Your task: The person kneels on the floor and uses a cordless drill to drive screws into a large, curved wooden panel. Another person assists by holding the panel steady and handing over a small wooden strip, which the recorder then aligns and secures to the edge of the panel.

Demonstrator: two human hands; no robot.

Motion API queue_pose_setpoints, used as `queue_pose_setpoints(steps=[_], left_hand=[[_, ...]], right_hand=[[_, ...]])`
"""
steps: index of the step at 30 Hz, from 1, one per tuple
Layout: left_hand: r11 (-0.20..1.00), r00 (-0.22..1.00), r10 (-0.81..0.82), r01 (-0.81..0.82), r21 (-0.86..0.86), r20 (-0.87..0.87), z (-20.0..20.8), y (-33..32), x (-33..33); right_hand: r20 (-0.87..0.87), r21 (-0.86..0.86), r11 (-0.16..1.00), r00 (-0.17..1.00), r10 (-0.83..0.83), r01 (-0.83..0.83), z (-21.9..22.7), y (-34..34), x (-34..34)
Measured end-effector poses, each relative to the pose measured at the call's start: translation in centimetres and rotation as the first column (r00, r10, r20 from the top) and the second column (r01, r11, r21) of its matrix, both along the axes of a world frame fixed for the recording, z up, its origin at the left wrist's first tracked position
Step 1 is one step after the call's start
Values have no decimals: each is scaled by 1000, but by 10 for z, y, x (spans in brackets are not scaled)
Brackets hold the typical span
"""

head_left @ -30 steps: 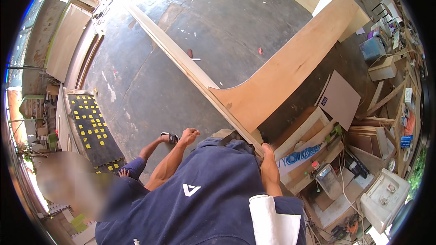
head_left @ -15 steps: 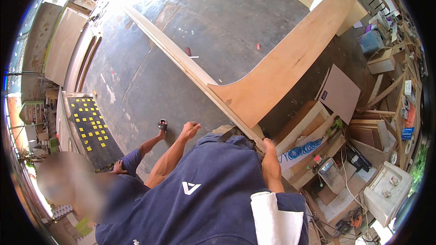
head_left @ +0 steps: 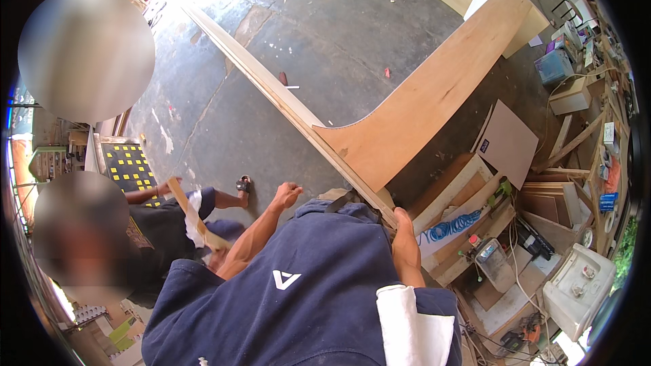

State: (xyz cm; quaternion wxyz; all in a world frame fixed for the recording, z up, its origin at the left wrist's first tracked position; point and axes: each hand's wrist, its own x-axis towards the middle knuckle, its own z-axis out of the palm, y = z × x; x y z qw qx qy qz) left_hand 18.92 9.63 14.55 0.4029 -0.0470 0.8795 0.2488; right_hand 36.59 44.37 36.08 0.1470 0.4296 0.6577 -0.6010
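A large plywood panel [head_left: 420, 115] with a curved cut-out stands on edge and runs from my waist out across the concrete floor [head_left: 325, 34]. My right hand [head_left: 405, 251] grips the panel's near corner, thumb up against its edge. My left hand [head_left: 288, 195] hangs just left of the panel's near end with its fingers loosely apart and nothing in it. My navy shirt fills the lower middle. A white cloth [head_left: 413, 325] lies over my right shoulder.
A co-worker [head_left: 163, 224] crouches at lower left holding a short wooden strip [head_left: 193, 217]. A black mat with yellow squares [head_left: 129, 166] lies behind them. At right are a cardboard sheet [head_left: 508, 142], wooden boxes, a coiled blue cable [head_left: 447, 227] and a white machine [head_left: 576, 288].
The co-worker at lower left has come further into view and now holds up a wooden strip. My hands and the panel have barely shifted.
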Motion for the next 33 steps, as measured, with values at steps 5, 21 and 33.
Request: queue_pose_setpoints(steps=[5,21,33], left_hand=[[998,999,53,-53,35,-7,-5,-9,9],[999,999,24,-22,31,-44,-35,-30,19],[998,998,-49,48,-37,-27,-24,-19,16]], right_hand=[[160,-236,929,954,-252,285,30,6,-19],[137,-311,885,938,-319,347,15,-1,-14],[280,-368,802,879,-385,469,10,7,-11]])
